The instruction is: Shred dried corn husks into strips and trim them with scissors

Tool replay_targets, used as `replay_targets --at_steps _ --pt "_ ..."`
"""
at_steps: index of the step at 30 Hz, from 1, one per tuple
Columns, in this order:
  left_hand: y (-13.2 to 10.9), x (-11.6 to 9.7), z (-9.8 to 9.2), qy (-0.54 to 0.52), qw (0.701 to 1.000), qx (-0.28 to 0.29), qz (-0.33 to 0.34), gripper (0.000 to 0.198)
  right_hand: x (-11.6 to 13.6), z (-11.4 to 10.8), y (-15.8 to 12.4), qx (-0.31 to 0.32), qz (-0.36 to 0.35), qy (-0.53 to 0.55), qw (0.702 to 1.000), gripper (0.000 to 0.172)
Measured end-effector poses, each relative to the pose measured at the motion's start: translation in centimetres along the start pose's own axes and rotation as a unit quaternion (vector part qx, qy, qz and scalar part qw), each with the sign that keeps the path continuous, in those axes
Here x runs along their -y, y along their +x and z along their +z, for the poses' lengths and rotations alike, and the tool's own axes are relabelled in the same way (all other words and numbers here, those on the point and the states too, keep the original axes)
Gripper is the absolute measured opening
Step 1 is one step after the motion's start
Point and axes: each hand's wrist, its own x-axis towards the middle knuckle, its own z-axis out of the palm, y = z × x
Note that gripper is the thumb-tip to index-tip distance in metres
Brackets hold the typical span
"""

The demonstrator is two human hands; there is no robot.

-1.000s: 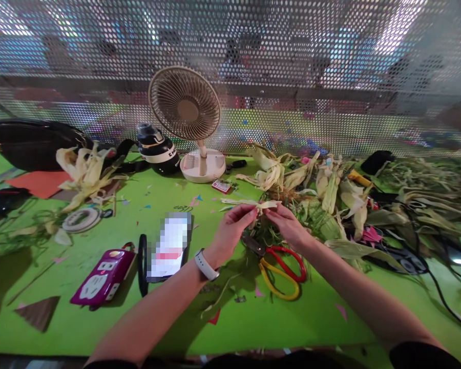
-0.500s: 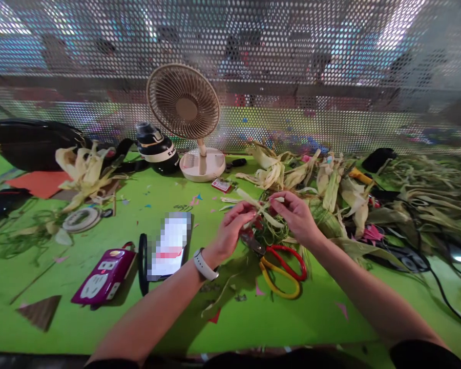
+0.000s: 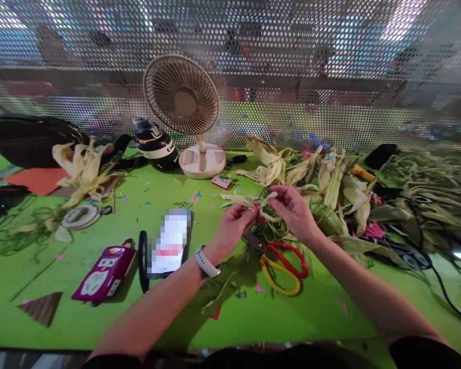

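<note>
Seemingly midway | your left hand [image 3: 233,225] pinches pale husk strips [image 3: 238,199], just beyond the scissors [image 3: 259,245] | your right hand [image 3: 295,212] likewise pinched on them | strips brought together, ends loose; whether tied, can't tell | husks behind [image 3: 272,173] look unworked
</note>
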Motion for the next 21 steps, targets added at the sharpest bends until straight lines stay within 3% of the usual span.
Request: replay_targets --at_steps 3,5,8,11,13,15,21 --pt "0.6 0.3 -0.3 -0.01 0.997 -0.049 0.056 0.026 0.5 -0.4 -0.3 -0.099 -0.098 -0.097 0.986 0.013" --pt "0.8 0.4 -0.4 -0.01 0.995 -0.056 0.081 0.025 1.0 -0.1 -0.8 -0.063 -0.124 -0.151 0.979 0.012" --pt "0.6 0.6 -0.3 -0.002 0.994 -0.06 0.094 0.023 1.3 1.2 -2.0 0.105 -0.052 -0.133 0.984 0.018" --pt "0.4 0.6 -0.1 0.008 0.993 -0.069 0.09 0.022 0.9 2.8 -2.9 0.165 0.064 0.014 0.984 0.028" --pt "0.3 0.6 0.0 0.013 0.993 -0.075 0.09 0.023 0.6 3.5 -3.2 0.163 0.126 0.1 0.973 0.025" --pt "0.4 0.5 0.1 0.013 0.993 -0.078 0.089 0.024 0.3 3.5 -3.1 0.145 0.15 0.116 0.971 0.018" --pt "0.4 0.2 0.2 -0.008 0.995 -0.061 0.084 0.023 -0.3 2.8 -2.5 0.099 0.113 0.049 0.987 0.011"
